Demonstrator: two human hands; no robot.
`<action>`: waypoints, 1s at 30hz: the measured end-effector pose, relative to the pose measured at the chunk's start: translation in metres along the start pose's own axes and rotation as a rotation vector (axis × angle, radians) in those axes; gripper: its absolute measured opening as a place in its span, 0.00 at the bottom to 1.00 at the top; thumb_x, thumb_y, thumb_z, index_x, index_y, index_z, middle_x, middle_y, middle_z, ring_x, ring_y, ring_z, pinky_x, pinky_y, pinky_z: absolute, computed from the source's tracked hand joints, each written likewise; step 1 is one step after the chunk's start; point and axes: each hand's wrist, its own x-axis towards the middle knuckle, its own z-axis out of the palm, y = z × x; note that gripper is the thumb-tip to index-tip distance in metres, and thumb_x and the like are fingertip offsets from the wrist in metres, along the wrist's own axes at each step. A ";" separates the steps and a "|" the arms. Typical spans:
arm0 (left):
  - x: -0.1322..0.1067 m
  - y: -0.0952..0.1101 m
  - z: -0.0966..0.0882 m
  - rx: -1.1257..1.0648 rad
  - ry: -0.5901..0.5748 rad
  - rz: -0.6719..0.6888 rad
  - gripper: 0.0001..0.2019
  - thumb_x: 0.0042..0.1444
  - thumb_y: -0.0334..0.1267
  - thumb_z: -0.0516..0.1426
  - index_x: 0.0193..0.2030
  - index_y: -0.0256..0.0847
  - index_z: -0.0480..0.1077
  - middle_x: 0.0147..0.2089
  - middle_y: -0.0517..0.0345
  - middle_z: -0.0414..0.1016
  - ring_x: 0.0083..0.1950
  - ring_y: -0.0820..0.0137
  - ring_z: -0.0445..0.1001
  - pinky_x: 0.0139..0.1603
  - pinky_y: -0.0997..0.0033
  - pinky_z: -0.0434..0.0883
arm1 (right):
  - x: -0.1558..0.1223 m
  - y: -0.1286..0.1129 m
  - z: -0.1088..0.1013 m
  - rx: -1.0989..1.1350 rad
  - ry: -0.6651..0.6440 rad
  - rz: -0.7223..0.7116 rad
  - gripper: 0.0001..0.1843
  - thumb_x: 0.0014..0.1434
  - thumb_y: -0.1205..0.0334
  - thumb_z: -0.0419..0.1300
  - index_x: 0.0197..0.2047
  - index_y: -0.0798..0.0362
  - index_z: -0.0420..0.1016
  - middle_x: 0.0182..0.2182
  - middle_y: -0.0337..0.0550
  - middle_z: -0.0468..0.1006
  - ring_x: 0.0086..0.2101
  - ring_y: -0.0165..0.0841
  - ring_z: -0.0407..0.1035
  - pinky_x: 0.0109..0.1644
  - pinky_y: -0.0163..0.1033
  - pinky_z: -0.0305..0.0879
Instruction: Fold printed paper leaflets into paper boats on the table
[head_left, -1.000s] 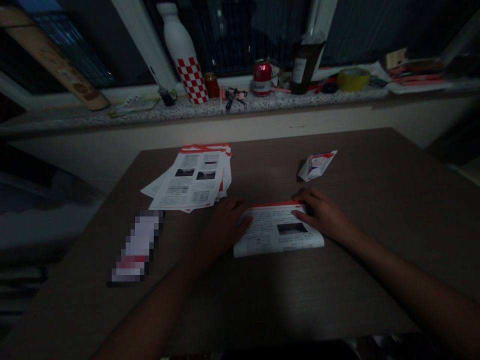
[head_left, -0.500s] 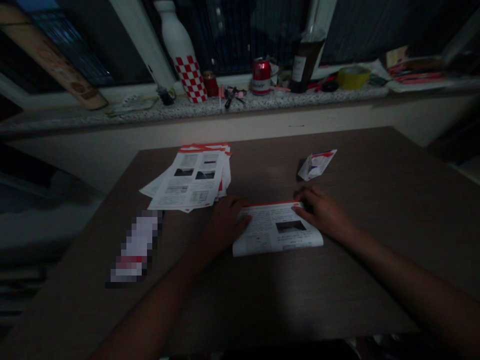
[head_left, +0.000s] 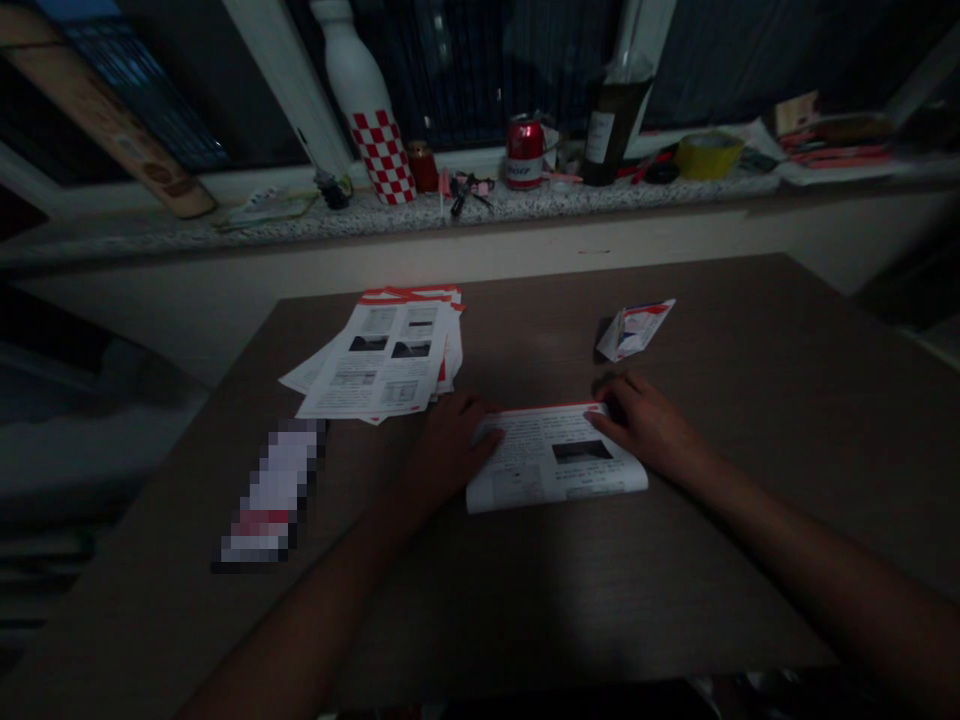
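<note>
A printed sheet folded in half (head_left: 551, 462), white with a red top edge, lies on the brown table (head_left: 787, 380) in front of me. My left hand (head_left: 450, 445) presses its left end, fingers curled down on the paper. My right hand (head_left: 645, 425) lies on its upper right corner, fingers flat against the fold. A small folded paper piece (head_left: 634, 328) sits beyond my right hand. A stack of similar printed sheets (head_left: 382, 355) lies to the left of my left hand.
A blurred-out flat item (head_left: 274, 495) lies at the table's left. Behind the table a stone ledge (head_left: 300, 225) carries a white and red checked bottle (head_left: 367, 100), a red can (head_left: 525, 152), a dark bottle (head_left: 611, 125), a yellow tape roll (head_left: 706, 155) and papers.
Both hands have shifted only slightly along the top fold of the sheet; the paper stays in place.
</note>
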 end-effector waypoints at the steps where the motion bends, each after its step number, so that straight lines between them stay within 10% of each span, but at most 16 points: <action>1: 0.000 0.000 0.000 -0.003 0.002 0.000 0.12 0.68 0.37 0.60 0.56 0.43 0.74 0.55 0.50 0.74 0.58 0.56 0.72 0.62 0.50 0.71 | 0.000 0.000 0.000 -0.004 0.001 0.004 0.12 0.70 0.52 0.61 0.49 0.50 0.74 0.49 0.54 0.75 0.48 0.48 0.75 0.55 0.55 0.75; 30: 0.000 0.002 0.003 0.025 0.031 0.017 0.10 0.71 0.35 0.56 0.56 0.41 0.74 0.56 0.49 0.74 0.59 0.56 0.72 0.64 0.50 0.70 | 0.010 0.006 -0.003 0.053 -0.035 0.018 0.10 0.69 0.52 0.61 0.44 0.50 0.73 0.48 0.52 0.75 0.46 0.46 0.76 0.53 0.53 0.74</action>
